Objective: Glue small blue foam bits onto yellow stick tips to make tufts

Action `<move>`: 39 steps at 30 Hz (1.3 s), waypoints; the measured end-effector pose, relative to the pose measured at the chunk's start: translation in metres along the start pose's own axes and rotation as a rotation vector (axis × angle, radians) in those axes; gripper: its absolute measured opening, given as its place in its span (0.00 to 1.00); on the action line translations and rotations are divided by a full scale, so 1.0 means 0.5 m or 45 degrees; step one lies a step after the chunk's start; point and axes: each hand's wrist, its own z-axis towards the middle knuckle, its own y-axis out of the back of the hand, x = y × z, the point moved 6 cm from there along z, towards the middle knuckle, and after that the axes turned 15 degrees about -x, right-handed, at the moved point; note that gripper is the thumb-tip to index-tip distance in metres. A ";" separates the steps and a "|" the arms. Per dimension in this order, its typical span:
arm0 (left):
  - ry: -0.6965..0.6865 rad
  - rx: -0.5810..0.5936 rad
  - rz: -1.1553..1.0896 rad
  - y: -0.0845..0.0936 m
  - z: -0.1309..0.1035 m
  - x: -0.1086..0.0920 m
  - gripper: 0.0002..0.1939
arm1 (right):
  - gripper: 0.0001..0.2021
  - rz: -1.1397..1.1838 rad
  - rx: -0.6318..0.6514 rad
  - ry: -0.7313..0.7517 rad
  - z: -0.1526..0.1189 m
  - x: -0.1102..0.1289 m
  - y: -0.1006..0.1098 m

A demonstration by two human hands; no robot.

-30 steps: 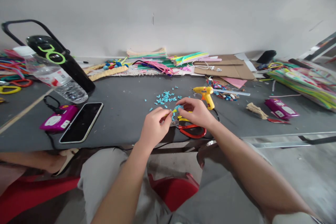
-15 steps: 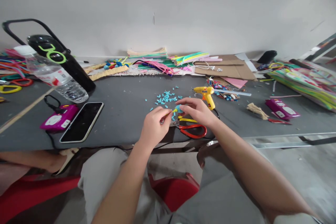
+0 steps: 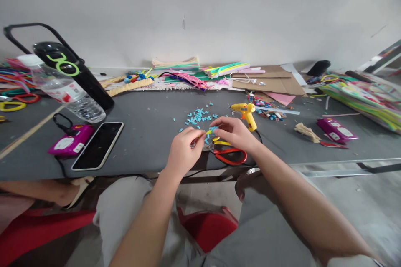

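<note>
Between my hands is a small blue piece [image 3: 213, 129] with a yellow-green stem [image 3: 207, 132]. My left hand [image 3: 186, 149] pinches the stem end between thumb and fingers. The fingers of my right hand [image 3: 233, 132] are closed on the blue piece and partly cover it. Several small blue bits [image 3: 198, 117] lie scattered on the grey table just beyond my hands. Under my right hand lie scissors [image 3: 231, 156] with red and yellow handles. A yellow glue gun [image 3: 246, 112] rests behind my right hand.
A phone [image 3: 98, 146], a purple box [image 3: 71, 139], a clear bottle [image 3: 70, 91] and a black flask [image 3: 87, 81] are at the left. Bundles of coloured stems [image 3: 228, 69] and cardboard [image 3: 269, 81] line the wall. Another purple box [image 3: 335, 129] is at the right.
My right fingers have shifted very slightly around the blue piece. My left hand has barely moved, and both hands keep their hold.
</note>
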 end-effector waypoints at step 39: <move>0.428 0.013 -0.286 -0.003 -0.006 0.033 0.12 | 0.15 0.188 -0.040 -0.127 -0.001 -0.009 -0.004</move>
